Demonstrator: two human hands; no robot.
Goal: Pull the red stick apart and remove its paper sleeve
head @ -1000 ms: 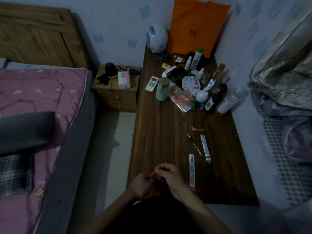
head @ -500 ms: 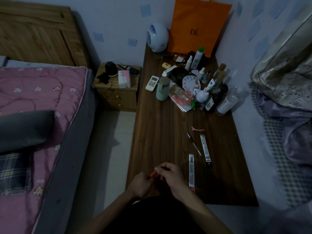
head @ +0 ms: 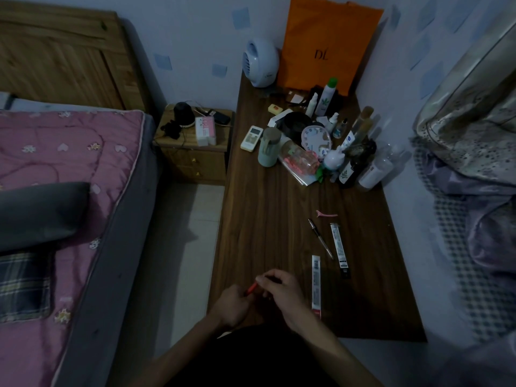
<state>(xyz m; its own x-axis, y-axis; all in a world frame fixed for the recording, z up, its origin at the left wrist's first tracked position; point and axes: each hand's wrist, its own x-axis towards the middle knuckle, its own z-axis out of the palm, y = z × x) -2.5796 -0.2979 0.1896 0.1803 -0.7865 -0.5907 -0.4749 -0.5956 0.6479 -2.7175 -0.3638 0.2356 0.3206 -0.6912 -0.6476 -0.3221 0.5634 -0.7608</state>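
Note:
Both hands meet over the near end of a dark wooden table [head: 259,227]. My left hand [head: 233,304] grips the lower end of a thin red pen [head: 252,288]. My right hand [head: 280,289] pinches the pen's upper part with fingertips curled over it; most of the pen is hidden between the hands. Just right of my right hand lies a white and red narrow packet [head: 316,286]. Farther off lie a dark pen [head: 320,238], a black and white narrow packet [head: 339,250] and a pink hair clip [head: 326,214].
The table's far end is crowded with bottles [head: 326,96], a small clock [head: 316,138], a remote [head: 251,137], a green cup [head: 269,146], a white fan [head: 261,62] and an orange bag [head: 326,43]. A bed with a pink quilt [head: 61,174] lies left, a wooden nightstand [head: 192,146] between.
Both hands stay together on the red pen near the table's front edge, with only slight finger shifts. The view has tilted a little.

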